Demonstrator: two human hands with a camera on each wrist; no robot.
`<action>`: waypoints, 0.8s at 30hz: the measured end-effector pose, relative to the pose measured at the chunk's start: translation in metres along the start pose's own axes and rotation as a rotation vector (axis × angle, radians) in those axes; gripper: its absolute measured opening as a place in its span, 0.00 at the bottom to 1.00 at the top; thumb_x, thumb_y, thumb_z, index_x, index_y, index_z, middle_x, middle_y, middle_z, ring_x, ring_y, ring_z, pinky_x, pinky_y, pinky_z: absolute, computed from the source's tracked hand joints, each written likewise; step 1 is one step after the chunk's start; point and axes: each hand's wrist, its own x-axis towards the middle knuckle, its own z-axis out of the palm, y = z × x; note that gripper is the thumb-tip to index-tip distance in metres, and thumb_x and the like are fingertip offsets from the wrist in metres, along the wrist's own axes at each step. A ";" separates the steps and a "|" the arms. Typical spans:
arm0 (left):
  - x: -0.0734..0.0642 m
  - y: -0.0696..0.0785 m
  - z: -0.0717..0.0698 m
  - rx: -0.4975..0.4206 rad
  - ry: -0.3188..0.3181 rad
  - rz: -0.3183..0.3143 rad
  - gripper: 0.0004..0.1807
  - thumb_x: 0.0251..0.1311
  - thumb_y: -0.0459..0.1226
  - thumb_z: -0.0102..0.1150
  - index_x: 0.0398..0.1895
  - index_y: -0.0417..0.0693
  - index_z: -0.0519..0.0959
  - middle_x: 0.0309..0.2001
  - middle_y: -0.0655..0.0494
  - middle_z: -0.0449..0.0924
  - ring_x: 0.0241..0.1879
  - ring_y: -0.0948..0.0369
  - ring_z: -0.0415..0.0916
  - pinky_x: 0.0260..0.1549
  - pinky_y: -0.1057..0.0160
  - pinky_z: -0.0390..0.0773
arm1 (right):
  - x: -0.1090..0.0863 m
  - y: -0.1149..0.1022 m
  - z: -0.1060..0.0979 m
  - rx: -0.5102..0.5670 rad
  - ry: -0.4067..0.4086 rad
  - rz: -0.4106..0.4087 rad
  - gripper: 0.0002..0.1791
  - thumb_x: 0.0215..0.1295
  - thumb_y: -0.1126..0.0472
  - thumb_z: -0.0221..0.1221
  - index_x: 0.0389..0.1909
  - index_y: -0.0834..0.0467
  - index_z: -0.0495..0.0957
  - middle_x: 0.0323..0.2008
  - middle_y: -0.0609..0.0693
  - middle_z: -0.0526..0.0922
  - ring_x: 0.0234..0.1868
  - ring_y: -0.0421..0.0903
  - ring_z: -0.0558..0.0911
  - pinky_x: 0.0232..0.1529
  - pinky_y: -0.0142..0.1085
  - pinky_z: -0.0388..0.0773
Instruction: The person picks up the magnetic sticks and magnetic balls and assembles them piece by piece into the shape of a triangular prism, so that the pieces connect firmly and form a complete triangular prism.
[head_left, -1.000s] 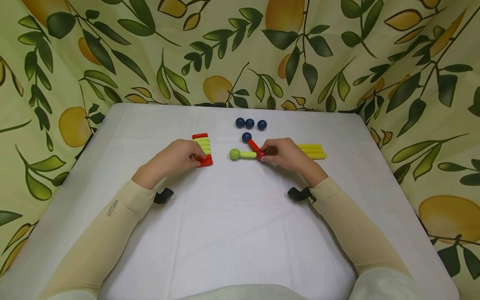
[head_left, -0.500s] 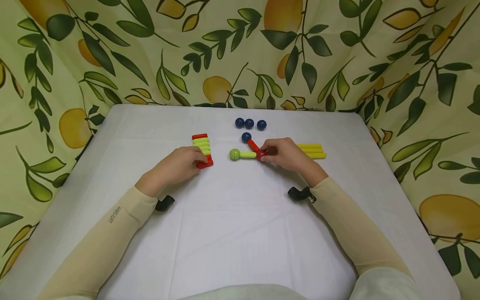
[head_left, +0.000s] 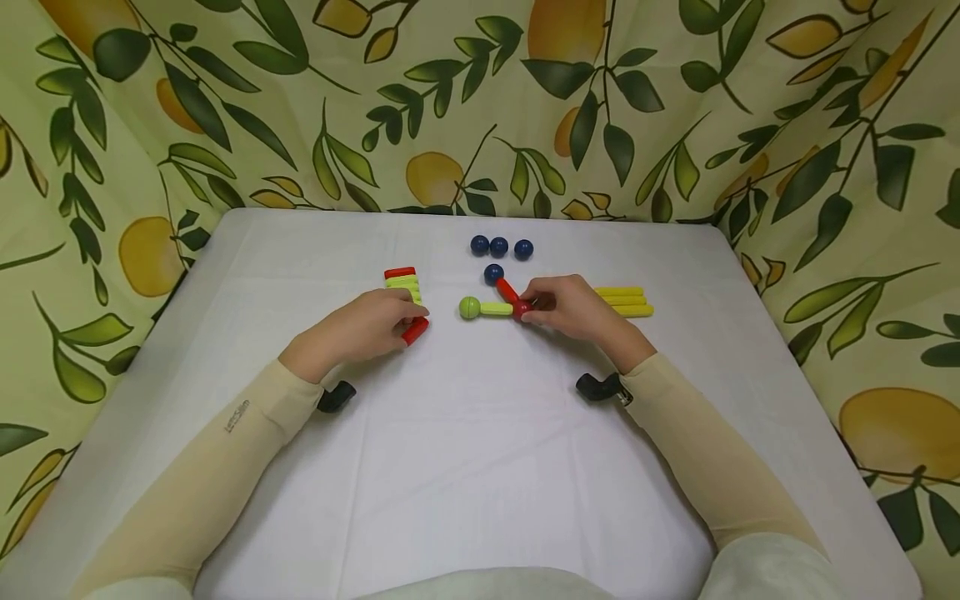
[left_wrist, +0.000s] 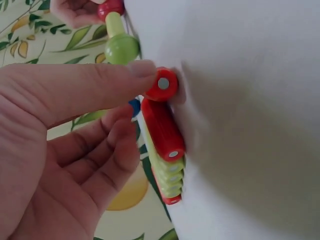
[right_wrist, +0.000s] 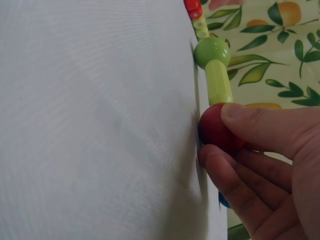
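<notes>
My left hand [head_left: 363, 325] pinches a red magnetic rod [head_left: 416, 332] at the near end of a row of light green rods [head_left: 403, 285]. In the left wrist view that rod [left_wrist: 163, 84] shows a metal disc in its end, and a second red rod [left_wrist: 164, 131] lies beside it. My right hand [head_left: 573, 312] grips a red ball [right_wrist: 217, 129] between thumb and fingers. From that ball a green rod [head_left: 496, 309] runs left to a green ball [head_left: 469, 308]. A red rod [head_left: 507, 291] slants from it to a blue ball [head_left: 493, 274].
Beyond this assembly sit three loose blue balls [head_left: 498, 247]. Several yellow rods [head_left: 622, 302] lie partly behind my right hand. A white cloth [head_left: 465, 467] covers the table, and a patterned curtain [head_left: 450, 108] stands around its far sides.
My left hand has shifted slightly right, and the near red rod has turned to a slant, drawn away from the row. The right hand and its ball have stayed put.
</notes>
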 end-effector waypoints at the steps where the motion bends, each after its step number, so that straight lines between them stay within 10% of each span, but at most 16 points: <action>1: 0.002 0.000 0.000 0.012 -0.016 -0.001 0.24 0.61 0.26 0.74 0.62 0.38 0.86 0.42 0.50 0.78 0.40 0.54 0.73 0.43 0.57 0.77 | 0.000 0.000 0.000 0.000 -0.001 -0.001 0.13 0.70 0.61 0.75 0.53 0.54 0.88 0.43 0.49 0.89 0.45 0.50 0.83 0.52 0.44 0.83; 16: 0.019 0.003 -0.011 -0.025 -0.043 0.005 0.18 0.61 0.32 0.76 0.54 0.42 0.86 0.44 0.50 0.79 0.44 0.53 0.75 0.46 0.54 0.78 | 0.001 -0.002 -0.001 -0.008 -0.004 0.010 0.13 0.70 0.60 0.75 0.53 0.54 0.87 0.44 0.49 0.89 0.45 0.50 0.83 0.53 0.44 0.83; 24: 0.064 0.015 -0.032 -0.110 -0.051 -0.052 0.22 0.65 0.35 0.76 0.62 0.43 0.85 0.52 0.50 0.86 0.52 0.52 0.81 0.54 0.52 0.81 | 0.001 -0.001 0.000 -0.003 -0.005 0.011 0.13 0.70 0.61 0.75 0.53 0.54 0.88 0.43 0.49 0.88 0.44 0.50 0.83 0.52 0.44 0.83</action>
